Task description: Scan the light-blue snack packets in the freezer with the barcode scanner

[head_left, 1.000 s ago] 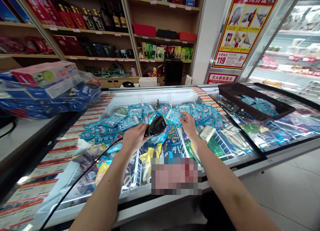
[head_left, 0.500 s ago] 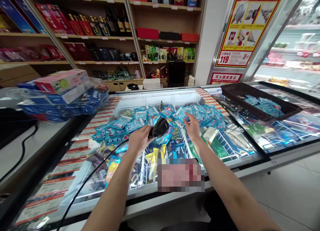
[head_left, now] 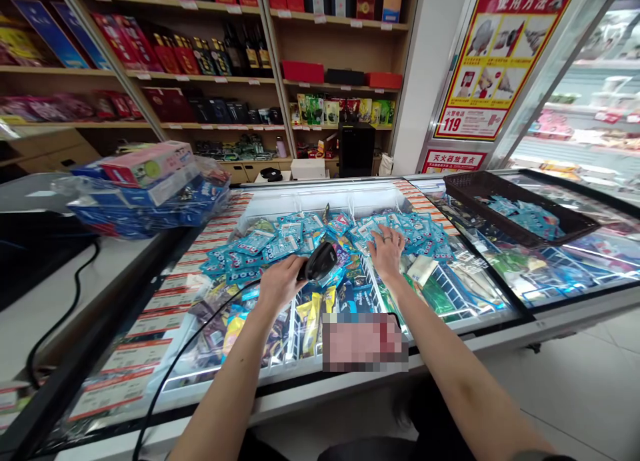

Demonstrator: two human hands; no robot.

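Observation:
My left hand (head_left: 280, 282) is closed around the handle of a black barcode scanner (head_left: 321, 261), its head pointing right over the freezer. A black cable (head_left: 200, 333) runs from it down to the lower left. Blue snack packets (head_left: 420, 233) lie heaped in a wide band across the glass top. At the right part of this heap, my right hand (head_left: 387, 256) rests with fingers spread on a blue packet (head_left: 369, 230); the fingertips touch it without a clear grip. More blue packets (head_left: 243, 258) lie left of the scanner.
A dark brown tray (head_left: 467, 193) with some blue packets (head_left: 530, 214) stands on the freezer at right. Plastic-wrapped boxes (head_left: 150, 194) are stacked at left. A pixelated pink rectangle (head_left: 365, 342) lies at the front edge. Stocked shelves (head_left: 210, 78) stand behind.
My right hand's fingers have spread out over the packets, where they were closer together before. The scanner stays over the heap in my left hand. The whole view has shifted slightly.

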